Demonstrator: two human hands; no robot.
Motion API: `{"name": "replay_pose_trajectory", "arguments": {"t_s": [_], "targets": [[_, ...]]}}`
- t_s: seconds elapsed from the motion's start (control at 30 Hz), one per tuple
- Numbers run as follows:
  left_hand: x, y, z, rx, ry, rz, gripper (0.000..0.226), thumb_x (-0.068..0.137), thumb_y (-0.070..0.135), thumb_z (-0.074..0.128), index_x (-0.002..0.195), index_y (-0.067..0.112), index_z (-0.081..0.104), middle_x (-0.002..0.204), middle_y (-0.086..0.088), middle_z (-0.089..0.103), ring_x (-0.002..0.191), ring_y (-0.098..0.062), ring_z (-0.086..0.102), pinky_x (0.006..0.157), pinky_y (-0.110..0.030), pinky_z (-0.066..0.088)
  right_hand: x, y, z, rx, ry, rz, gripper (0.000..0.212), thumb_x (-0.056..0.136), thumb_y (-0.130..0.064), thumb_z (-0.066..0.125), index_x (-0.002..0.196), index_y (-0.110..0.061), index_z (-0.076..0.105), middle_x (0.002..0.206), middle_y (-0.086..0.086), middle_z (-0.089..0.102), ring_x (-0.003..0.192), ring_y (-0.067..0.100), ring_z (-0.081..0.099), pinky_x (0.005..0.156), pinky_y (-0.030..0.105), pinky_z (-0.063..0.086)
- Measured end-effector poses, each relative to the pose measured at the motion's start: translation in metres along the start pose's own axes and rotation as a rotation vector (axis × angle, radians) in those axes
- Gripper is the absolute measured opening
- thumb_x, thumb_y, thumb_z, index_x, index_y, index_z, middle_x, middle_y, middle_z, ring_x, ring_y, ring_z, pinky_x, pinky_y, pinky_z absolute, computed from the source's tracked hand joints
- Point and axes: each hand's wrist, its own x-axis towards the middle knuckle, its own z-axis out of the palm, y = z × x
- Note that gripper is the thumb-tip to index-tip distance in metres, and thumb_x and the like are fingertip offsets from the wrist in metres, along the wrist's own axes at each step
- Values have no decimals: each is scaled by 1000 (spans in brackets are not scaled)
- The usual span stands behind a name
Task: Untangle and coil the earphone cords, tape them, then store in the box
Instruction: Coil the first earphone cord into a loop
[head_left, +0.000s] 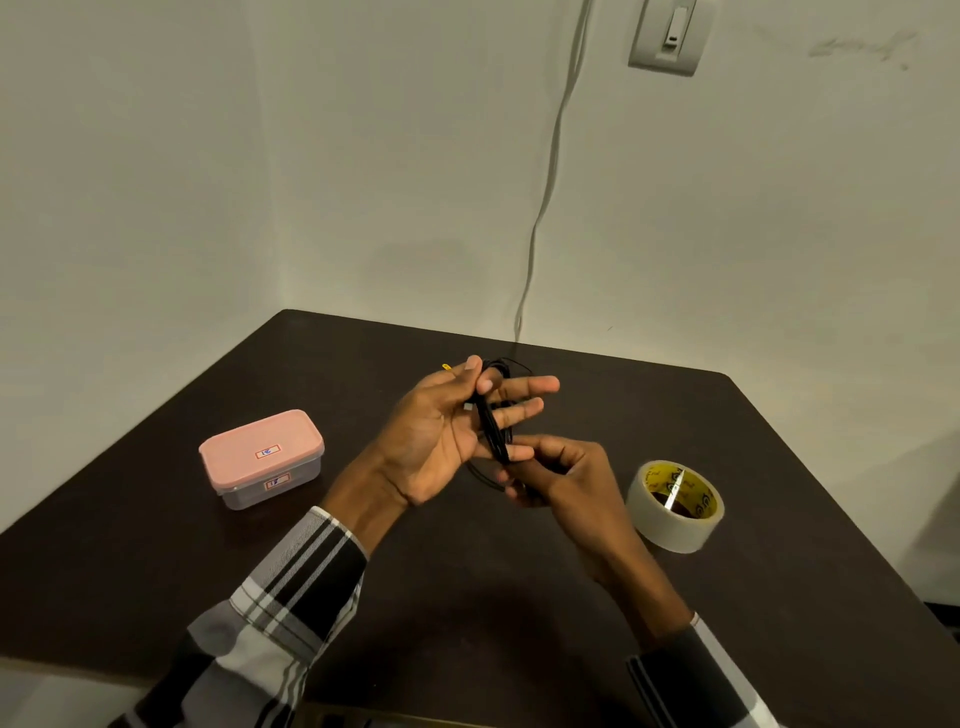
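Mid-table, black earphone cord (492, 421) is being held looped around the straight fingers of the left hand (441, 441), thumb pressing it. Cord's lower part is being pinched by the right hand (550, 475). Lidded pink box (261, 457) is sitting toward the table's (727, 441) left edge, tape roll (675, 505) toward the right edge.

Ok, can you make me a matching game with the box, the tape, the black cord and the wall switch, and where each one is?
Things:
1. pink-lidded box
2. tape roll
3. black earphone cord
4. wall switch

Places:
A. wound around the left hand's fingers
B. high up on the wall
C. on the table, on the left, lid on
D. on the table, beside the right hand

Pairs: 1-C, 2-D, 3-A, 4-B
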Motion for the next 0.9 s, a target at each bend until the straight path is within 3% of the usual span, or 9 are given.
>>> {"name": "replay_pose_trajectory", "arguments": {"t_s": [0.13,0.23,0.3,0.37,0.53,0.6,0.7,0.83,0.9], "targets": [[2,0,4,-3,-21,21,29,98,33,41,77,14,44,120,-28,65,113,-43,63,81,-61,54,-1,-6,-7,70,-35,72,14,92,-9,64,96,-8,78,78,9,72,68,15,64,66,28,54],[1,0,6,-52,-68,26,31,99,34,40,76,14,45,83,-19,69,72,-34,72,63,-50,59,0,-7,-12,167,-50,147,14,90,-14,66,97,-9,77,78,7,70,73,17,65,68,29,54],[2,-2,9,-53,-66,13,31,98,34,39,75,15,47,63,-9,56,47,-23,60,54,-42,58,2,-6,-11,172,-36,155,18,91,-17,65,101,-6,76,74,5,69,72,16,64,66,27,50],[2,-3,13,-56,-46,-1,32,98,34,40,73,17,49,54,-1,41,34,-13,44,47,-32,54,1,-7,-5,171,-25,136,21,93,-18,64,103,-4,74,71,4,69,69,14,65,63,24,48],[4,-6,20,-37,-19,-22,31,96,36,43,72,18,50,51,6,28,35,-3,23,35,-16,31,0,-15,2,241,48,87,22,89,-6,66,110,-5,72,94,16,76,87,25,74,76,36,60],[5,-7,20,-41,-18,-28,32,98,36,42,73,17,50,51,7,27,36,-2,21,34,-14,24,-1,-18,3,259,90,71,23,88,-5,66,110,-7,70,94,16,76,86,27,75,76,38,61],[7,-7,21,-23,25,-21,33,102,34,39,75,15,47,50,7,25,36,-1,20,34,-14,17,-3,-21,2,268,142,42,15,87,-6,68,102,-6,71,88,14,76,78,22,74,68,32,59],[7,-6,27,101,142,6,36,106,30,32,75,14,42,49,7,23,35,-1,18,36,-16,11,-6,-23,2,312,88,67,14,89,-8,65,99,-4,74,92,15,75,84,25,73,76,36,59],[7,-4,31,216,189,28,37,107,30,32,74,15,41,50,7,24,36,-2,16,37,-16,10,-8,-23,1,339,73,99,19,94,-5,56,101,-5,74,92,14,75,83,23,72,66,28,57]]}}
